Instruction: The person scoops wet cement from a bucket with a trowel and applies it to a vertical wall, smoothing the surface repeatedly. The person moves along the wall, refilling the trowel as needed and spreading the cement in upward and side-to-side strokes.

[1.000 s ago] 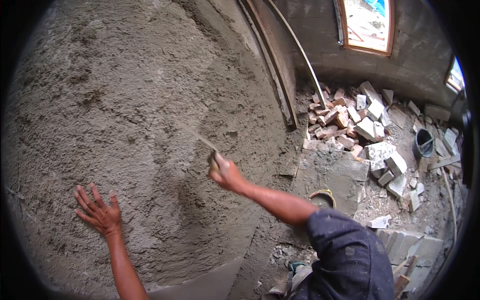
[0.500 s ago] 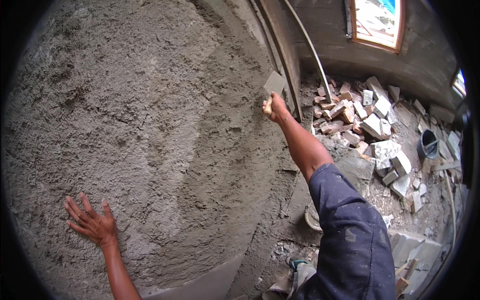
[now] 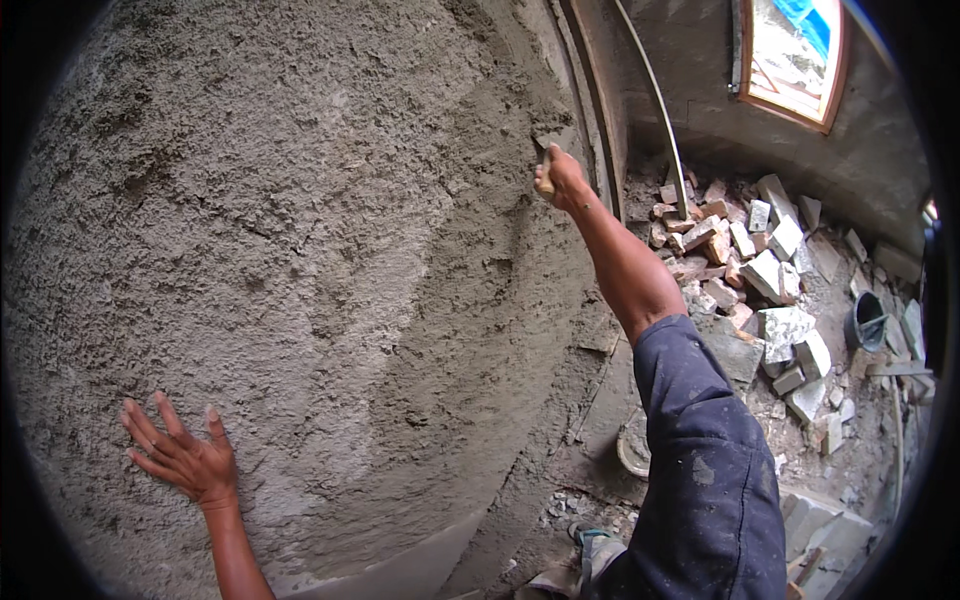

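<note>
Against the rough grey wall (image 3: pixel 280 270), my left hand (image 3: pixel 195 465) is lying flat, its fingers spread and loose. Near the wall's upper right edge, my right hand (image 3: pixel 568 178) is gripping a trowel (image 3: pixel 546 187) by its pale handle, the blade pointing upward. Broken bricks (image 3: pixel 722 238) are lying heaped to the right.
</note>
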Motion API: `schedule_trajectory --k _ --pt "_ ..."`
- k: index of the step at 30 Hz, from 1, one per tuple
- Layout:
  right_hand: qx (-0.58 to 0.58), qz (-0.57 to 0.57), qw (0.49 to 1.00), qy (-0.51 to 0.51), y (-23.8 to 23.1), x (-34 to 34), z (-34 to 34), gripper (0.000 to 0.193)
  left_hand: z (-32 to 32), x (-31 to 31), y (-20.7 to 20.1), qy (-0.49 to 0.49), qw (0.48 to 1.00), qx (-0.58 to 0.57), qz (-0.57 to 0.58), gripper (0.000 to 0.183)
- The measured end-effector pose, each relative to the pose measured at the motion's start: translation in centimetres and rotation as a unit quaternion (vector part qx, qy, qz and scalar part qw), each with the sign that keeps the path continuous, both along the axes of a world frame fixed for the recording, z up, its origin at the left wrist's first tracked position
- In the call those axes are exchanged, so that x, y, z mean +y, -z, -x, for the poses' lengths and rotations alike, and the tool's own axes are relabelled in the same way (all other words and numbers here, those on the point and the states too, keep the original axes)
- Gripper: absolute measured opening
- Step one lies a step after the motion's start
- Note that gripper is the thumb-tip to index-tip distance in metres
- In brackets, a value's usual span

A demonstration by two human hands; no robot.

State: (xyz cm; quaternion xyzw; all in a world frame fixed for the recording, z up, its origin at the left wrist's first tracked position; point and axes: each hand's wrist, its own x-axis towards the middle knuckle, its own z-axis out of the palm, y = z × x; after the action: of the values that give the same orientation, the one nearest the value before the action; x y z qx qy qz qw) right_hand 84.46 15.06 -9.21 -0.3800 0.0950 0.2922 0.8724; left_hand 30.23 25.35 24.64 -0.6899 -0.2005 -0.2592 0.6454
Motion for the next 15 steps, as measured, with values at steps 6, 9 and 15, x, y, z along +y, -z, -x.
schedule_trajectory --k 6,9,15 --pt "-0.084 0.003 0.996 0.016 -9.9 -0.2 0.6 0.039 -0.5 -0.6 -0.7 0.011 1.0 -0.005 0.002 0.057" --pt "-0.145 -0.066 0.987 0.021 -14.1 -0.9 1.8 0.035 -1.1 -1.1 -0.8 0.024 1.0 -0.016 0.004 0.056" --pt "-0.296 0.051 0.954 -0.002 -12.9 -8.9 14.5 0.04 1.0 -0.5 -0.2 0.046 0.999 -0.018 0.015 0.057"
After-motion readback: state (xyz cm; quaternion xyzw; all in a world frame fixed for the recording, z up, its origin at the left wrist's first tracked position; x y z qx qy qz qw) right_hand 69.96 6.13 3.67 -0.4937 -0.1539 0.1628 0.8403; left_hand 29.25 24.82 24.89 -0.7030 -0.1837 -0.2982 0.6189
